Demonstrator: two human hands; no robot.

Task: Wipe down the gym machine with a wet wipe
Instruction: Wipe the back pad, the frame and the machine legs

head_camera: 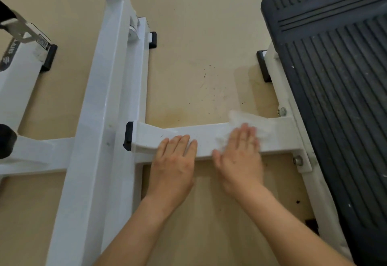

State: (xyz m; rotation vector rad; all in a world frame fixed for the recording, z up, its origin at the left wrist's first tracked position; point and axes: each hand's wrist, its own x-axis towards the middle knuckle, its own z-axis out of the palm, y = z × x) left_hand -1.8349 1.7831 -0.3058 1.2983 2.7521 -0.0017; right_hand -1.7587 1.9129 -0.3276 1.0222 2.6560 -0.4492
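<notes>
A white steel crossbar (209, 133) of the gym machine runs left to right low over the beige floor. My right hand (238, 156) lies flat on its right half, fingers straight, pressing a white wet wipe (247, 121) onto the bar; the wipe shows blurred past the fingertips. My left hand (173, 161) rests flat on the bar's near edge a little to the left, fingers straight and empty.
A black ribbed footplate (339, 89) fills the right side. A long white frame beam (104, 108) runs from top to bottom at the left, with black end caps (128, 136) on the frame. Dark specks dot the beige floor (205, 60) beyond the bar.
</notes>
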